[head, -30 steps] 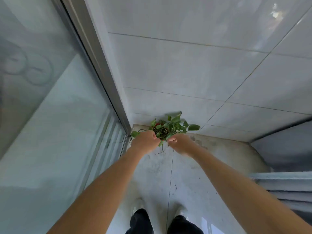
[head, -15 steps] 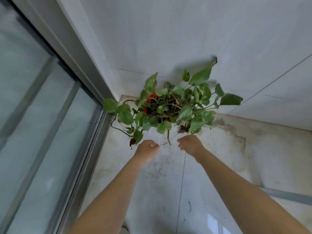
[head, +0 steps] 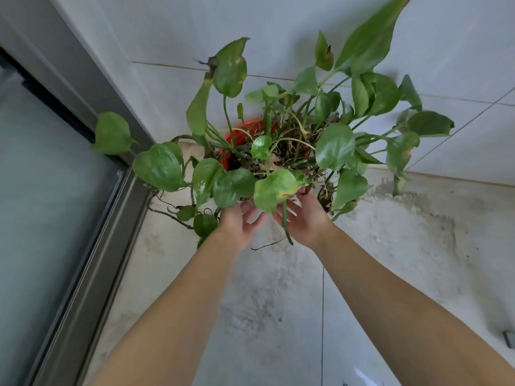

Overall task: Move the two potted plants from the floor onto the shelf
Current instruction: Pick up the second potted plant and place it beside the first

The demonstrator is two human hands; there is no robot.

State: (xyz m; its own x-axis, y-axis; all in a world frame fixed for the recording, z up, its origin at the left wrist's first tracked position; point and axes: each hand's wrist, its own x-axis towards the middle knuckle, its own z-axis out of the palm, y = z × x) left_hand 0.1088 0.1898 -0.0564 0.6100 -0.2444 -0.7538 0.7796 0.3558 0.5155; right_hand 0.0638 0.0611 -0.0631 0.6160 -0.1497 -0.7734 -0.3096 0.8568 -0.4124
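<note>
At nine o'clock a glass door (head: pixel 41 190) fills the view's left side, its grey frame (head: pixel 92 274) running down toward seven. A long vine (head: pixel 172 215) trails from the plant (head: pixel 278 151) across the floor (head: pixel 278 316) toward that frame, and this looks like the first risk: if the pot (head: pixel 237 135) is lifted quickly, the vine could drag, snag on the door track or snap. At the centre, the left hand (head: pixel 239 224) is open, palm up, fingers spread and reaching under the low leaves; it has hold of nothing that I can see. Just to its right, at about one o'clock from it, the right hand (head: pixel 302 221) is likewise open with fingers spread, a stem (head: pixel 285 224) hanging across its palm, and it grips nothing either. The red pot sits on the floor in the corner, at twelve o'clock from both hands and beyond them, mostly hidden by foliage; only part of its rim shows at eleven o'clock. Whether any fingertip touches the pot I cannot tell, since leaves cover them. The second risk, in my judgement, is closing the hands on leaves and stems instead of the pot wall, which would tear foliage or let the pot slip and spill soil. To the right, at two o'clock, tall leaves (head: pixel 367 37) lean against the tiled wall (head: pixel 459 51) and could scrape it on the lift. No shelf or second plant is in view.
</note>
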